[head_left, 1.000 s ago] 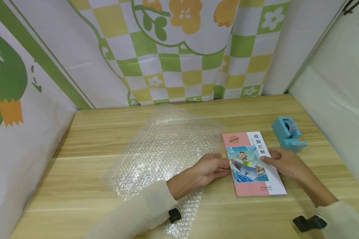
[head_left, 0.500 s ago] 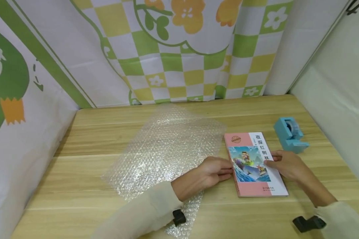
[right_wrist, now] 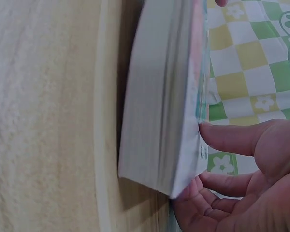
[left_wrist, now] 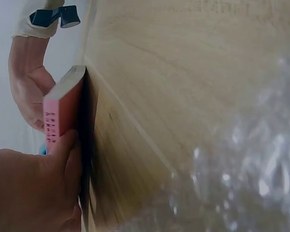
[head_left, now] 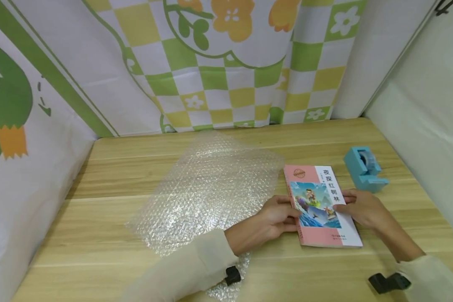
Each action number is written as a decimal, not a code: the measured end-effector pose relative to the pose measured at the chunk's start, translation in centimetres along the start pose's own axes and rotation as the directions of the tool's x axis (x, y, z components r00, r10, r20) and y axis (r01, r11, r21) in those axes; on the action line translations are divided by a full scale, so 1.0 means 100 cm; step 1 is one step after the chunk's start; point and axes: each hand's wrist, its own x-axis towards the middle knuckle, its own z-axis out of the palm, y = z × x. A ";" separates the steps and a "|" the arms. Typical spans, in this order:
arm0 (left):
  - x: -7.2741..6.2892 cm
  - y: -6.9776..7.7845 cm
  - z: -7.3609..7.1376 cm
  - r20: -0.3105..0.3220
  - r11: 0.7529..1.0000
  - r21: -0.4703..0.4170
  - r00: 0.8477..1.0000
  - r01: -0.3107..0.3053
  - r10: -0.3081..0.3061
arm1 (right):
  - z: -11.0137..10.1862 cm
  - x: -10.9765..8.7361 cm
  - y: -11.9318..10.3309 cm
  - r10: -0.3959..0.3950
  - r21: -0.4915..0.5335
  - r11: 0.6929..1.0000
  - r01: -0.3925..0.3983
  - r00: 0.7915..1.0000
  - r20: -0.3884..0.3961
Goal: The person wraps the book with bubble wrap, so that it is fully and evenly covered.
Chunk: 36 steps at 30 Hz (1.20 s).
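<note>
A paperback book point(head_left: 318, 205) with a pink and white cover lies front side up, right of the middle in the head view. My left hand point(head_left: 277, 218) grips its spine edge, thumb on the cover and fingers at the side. On the opposite edge, my right hand point(head_left: 364, 209) holds the book with the thumb on top. The left wrist view shows the pink spine and a dark shadowed gap beneath it, so that side appears raised off the wood. Page edges point(right_wrist: 152, 111) face the right wrist camera. Fingers under the book are partly hidden.
A sheet of bubble wrap point(head_left: 207, 184) lies flat left of the book, its lower part under the left forearm. A blue tape dispenser point(head_left: 364, 170) stands just beyond the right hand. The wooden table point(head_left: 105, 176) meets a checked curtain point(head_left: 241, 84) at the back.
My left hand has moved slightly right and taken hold of the spine, its thumb now over the cover. The book's spine side has come up a little. The right hand keeps its grip.
</note>
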 end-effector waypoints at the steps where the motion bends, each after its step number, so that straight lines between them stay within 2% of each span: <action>1: 0.001 -0.001 0.001 -0.004 1.000 -0.005 1.000 0.001 -0.001 | 0.000 0.000 0.000 -0.001 -0.002 1.000 0.001 1.000 -0.002; 12: 0.009 -0.012 0.009 -0.071 1.000 0.014 0.997 -0.018 0.019 | -0.001 -0.002 0.004 -0.031 0.033 0.999 0.031 1.000 0.006; 17: 0.006 -0.009 0.012 -0.040 0.999 -0.015 0.999 -0.032 0.032 | -0.005 -0.006 0.008 -0.034 0.125 0.992 0.028 0.998 0.050; 22: 0.000 0.000 0.014 0.008 0.999 -0.027 0.999 -0.045 0.045 | -0.010 -0.011 0.009 -0.062 0.259 0.965 0.031 0.992 0.110; 29: -0.008 0.014 0.003 0.071 0.998 -0.017 0.996 -0.062 0.063 | -0.012 -0.011 0.002 -0.095 0.393 0.919 0.025 0.983 0.159; 36: -0.014 0.029 -0.021 0.131 0.998 0.012 0.990 -0.063 0.061 | -0.008 -0.011 -0.014 -0.103 0.367 0.929 0.043 0.984 0.147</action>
